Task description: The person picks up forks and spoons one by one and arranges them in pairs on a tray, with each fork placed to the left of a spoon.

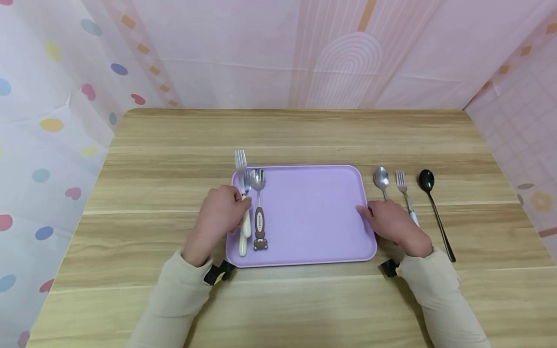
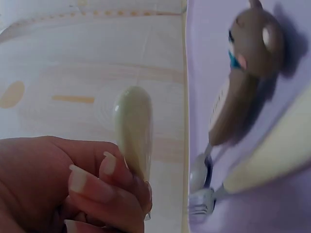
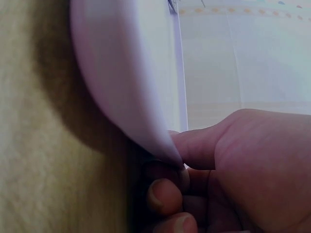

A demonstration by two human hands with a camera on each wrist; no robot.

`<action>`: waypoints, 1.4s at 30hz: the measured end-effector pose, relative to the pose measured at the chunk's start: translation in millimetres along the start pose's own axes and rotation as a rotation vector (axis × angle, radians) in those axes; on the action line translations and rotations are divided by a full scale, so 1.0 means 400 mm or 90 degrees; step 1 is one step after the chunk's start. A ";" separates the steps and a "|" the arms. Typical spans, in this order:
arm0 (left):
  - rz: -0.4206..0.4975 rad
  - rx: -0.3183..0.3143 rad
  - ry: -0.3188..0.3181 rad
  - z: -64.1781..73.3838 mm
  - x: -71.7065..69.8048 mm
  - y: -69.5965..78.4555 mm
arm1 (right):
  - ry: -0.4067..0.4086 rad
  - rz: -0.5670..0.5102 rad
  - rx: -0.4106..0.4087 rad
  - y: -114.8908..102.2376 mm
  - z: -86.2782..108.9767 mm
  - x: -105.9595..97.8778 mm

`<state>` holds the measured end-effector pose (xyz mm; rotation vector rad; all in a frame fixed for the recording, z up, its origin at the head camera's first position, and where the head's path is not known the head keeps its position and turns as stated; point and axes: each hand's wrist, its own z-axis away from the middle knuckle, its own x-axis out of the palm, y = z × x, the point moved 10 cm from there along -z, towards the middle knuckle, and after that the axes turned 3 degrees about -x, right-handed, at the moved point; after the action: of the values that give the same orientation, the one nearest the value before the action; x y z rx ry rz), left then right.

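Note:
My left hand point(image 1: 223, 209) pinches a fork point(image 1: 246, 226) with a cream handle, over the left edge of a lilac tray point(image 1: 313, 215). Its tines reach past the tray's far left corner. In the left wrist view, the held cream handle point(image 2: 133, 121) stands up from the fingertips. Beneath it on the tray lies a second cream-handled fork point(image 1: 242, 249), partly covered. Beside that rests a spoon point(image 1: 259, 220) with a brown bear handle. My right hand point(image 1: 387, 220) grips the tray's right rim, thumb above and fingers curled below, as the right wrist view point(image 3: 160, 141) shows.
Right of the tray lie a metal spoon point(image 1: 381, 177), a fork point(image 1: 402, 181) with a pale handle and a long black spoon point(image 1: 427, 180). The right hand partly covers the first two. A patterned curtain point(image 1: 243, 58) hangs behind the wooden table point(image 1: 152, 169).

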<state>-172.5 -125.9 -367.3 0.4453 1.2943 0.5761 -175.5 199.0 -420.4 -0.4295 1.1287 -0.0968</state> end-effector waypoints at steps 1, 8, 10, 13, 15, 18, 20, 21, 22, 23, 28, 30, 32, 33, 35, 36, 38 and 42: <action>-0.001 0.003 -0.001 0.001 0.004 0.006 | 0.000 0.001 0.001 0.000 0.000 0.000; 0.004 0.001 -0.025 0.005 0.041 0.034 | 0.003 0.006 0.001 0.000 -0.001 0.000; -0.005 0.006 -0.026 0.006 0.048 0.044 | 0.002 0.003 0.002 0.000 -0.001 0.000; -0.015 0.006 -0.026 0.008 0.055 0.055 | 0.003 0.000 0.000 -0.001 0.000 -0.001; -0.020 0.008 -0.024 0.008 0.060 0.063 | 0.002 -0.003 0.000 -0.001 0.001 -0.001; -0.031 0.016 -0.020 0.008 0.067 0.078 | 0.001 -0.006 -0.001 0.001 0.001 -0.002; -0.039 0.025 -0.021 0.009 0.074 0.089 | 0.000 -0.007 0.000 0.001 0.000 -0.001; -0.046 0.032 -0.021 0.009 0.077 0.095 | 0.000 -0.008 0.000 0.001 -0.001 0.000; -0.051 0.037 -0.022 0.010 0.081 0.101 | -0.001 -0.007 0.000 0.002 -0.002 0.001; -0.055 0.038 -0.025 0.011 0.085 0.105 | -0.002 -0.006 0.000 0.003 -0.003 0.003; -0.054 0.032 -0.044 0.014 0.107 0.115 | -0.004 -0.004 -0.002 0.005 -0.004 0.004; -0.056 0.032 -0.042 0.013 0.112 0.118 | -0.003 -0.005 -0.005 0.003 -0.002 0.003; -0.060 0.033 -0.038 0.012 0.116 0.120 | -0.003 -0.005 -0.005 0.003 -0.002 0.002; -0.067 0.032 -0.036 0.010 0.120 0.119 | -0.003 -0.006 -0.006 0.003 -0.002 0.003; -0.074 0.025 -0.041 0.007 0.128 0.116 | -0.005 -0.007 -0.007 0.003 -0.002 0.004; -0.075 0.020 -0.049 0.005 0.135 0.113 | -0.005 -0.008 -0.007 0.003 -0.002 0.004; -0.078 0.009 -0.061 0.003 0.147 0.107 | -0.005 -0.007 -0.008 0.004 -0.002 0.004; -0.084 -0.003 -0.076 0.002 0.165 0.100 | -0.003 -0.004 -0.011 0.003 -0.002 0.005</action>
<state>-166.7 -53.4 -393.0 0.3823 1.1977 0.4354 -175.5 199.5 -422.7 -0.4482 1.1240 -0.0924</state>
